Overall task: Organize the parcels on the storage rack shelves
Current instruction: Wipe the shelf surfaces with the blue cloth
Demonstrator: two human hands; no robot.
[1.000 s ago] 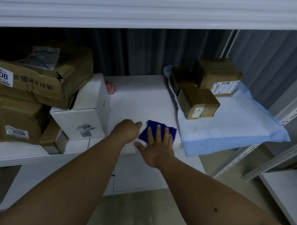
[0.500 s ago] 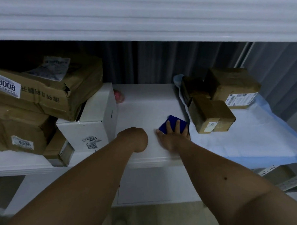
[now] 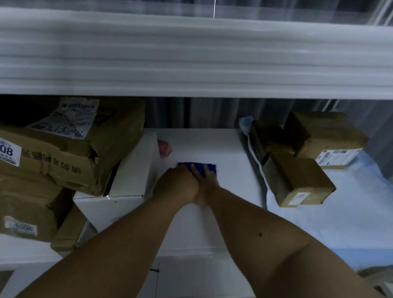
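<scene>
A small blue cloth (image 3: 199, 168) lies flat on the white shelf (image 3: 231, 164), mid-depth. My right hand (image 3: 206, 183) presses on it with straight fingers. My left hand (image 3: 178, 182) sits right beside it, touching the cloth's left edge; its fingers are hidden behind the knuckles. Brown parcels labelled 3008 (image 3: 62, 147) and 4006 (image 3: 19, 206) are stacked at the left, leaning on a white box (image 3: 126, 190). To the right, three brown parcels (image 3: 300, 180) sit on a pale blue sheet (image 3: 357, 212).
A small pink object (image 3: 165, 147) lies behind the white box. The upper shelf's thick white edge (image 3: 199, 56) hangs close overhead. A grey curtain (image 3: 192, 112) closes the back. A flat brown parcel (image 3: 68, 233) is wedged under the white box.
Both hands have slid deeper into the shelf and to the left, taking the blue cloth with them. The left hand has closed in against the right. The camera has moved nearer.
</scene>
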